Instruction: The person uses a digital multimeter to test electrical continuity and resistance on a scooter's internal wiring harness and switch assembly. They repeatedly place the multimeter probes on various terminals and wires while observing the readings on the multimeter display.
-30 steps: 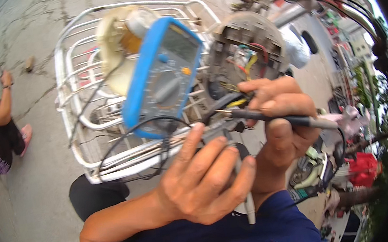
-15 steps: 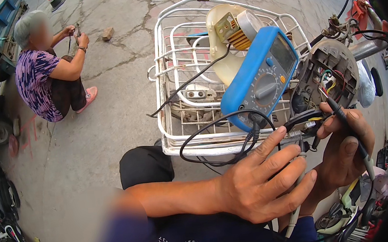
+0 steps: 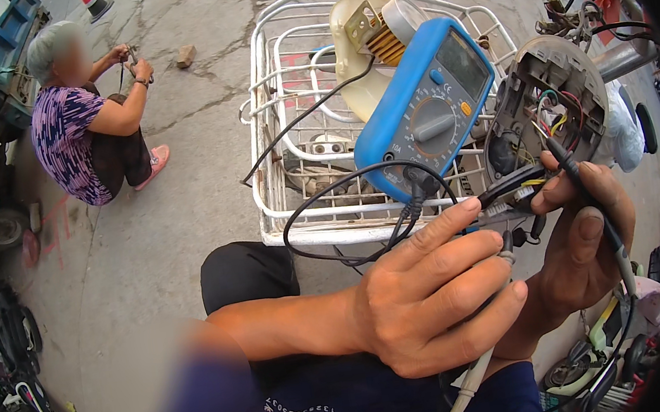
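- Multimeter (image 3: pixel 427 106) lies tilted in the right half of the wire basket (image 3: pixel 277 234), low end by the near edge. One tug on the lead (image 3: pixel 412 210) looped over that edge could drag it or yank the jack loose.
- Right hand's (image 3: pixel 585 272) fingers pinch the black probe (image 3: pixel 564 158), tip right by the wires (image 3: pixel 548 119) in the lamp shell (image 3: pixel 578 65). Can't tell if it's touching. Tight bunch, so a slip could bridge two of them and short something.
- Left hand's (image 3: pixel 410 304) fingers are curled around the grey probe (image 3: pixel 474 383), thumb hidden. Its tip's near the white plug (image 3: pixel 524 193), and a wobble there would probably give junk readings.
- Can't tell who's pinching that plug, if anyone; unsupported, it could swing away under the probe, imo.
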Demonstrator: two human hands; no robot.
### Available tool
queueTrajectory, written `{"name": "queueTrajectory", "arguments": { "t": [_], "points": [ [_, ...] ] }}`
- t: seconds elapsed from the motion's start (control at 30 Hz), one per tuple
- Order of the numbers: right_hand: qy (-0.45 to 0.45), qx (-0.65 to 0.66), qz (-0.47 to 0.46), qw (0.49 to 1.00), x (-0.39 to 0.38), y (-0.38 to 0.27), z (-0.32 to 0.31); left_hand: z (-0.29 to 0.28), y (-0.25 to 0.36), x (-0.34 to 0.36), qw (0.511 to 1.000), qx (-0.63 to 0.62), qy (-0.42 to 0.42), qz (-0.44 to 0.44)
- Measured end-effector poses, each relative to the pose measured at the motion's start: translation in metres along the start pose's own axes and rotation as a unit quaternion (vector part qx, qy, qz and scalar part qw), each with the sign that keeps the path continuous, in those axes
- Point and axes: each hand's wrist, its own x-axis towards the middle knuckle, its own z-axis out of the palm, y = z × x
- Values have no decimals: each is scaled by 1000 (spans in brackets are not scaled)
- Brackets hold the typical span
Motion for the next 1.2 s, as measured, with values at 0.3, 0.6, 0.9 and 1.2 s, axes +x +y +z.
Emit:
{"name": "queueTrajectory", "arguments": {
  "t": [0.3, 0.6, 0.9, 1.2],
  "points": [
    [24, -1, 18, 1000, -5, -9, 4, 3, -5, -2, 998, -21, 56, 34],
    [11, 44, -3, 999, -9, -5, 1, -6, -5, -9, 998, -22, 51, 27],
    [29, 80, -28, 996, -6, 12, -4, -14, -6, -3, 999, -14, -46, 13],
    [8, 78, -57, 995, -5, 18, -2, -15, -2, 0, 997, 36, -74, -7]
  ]
}}
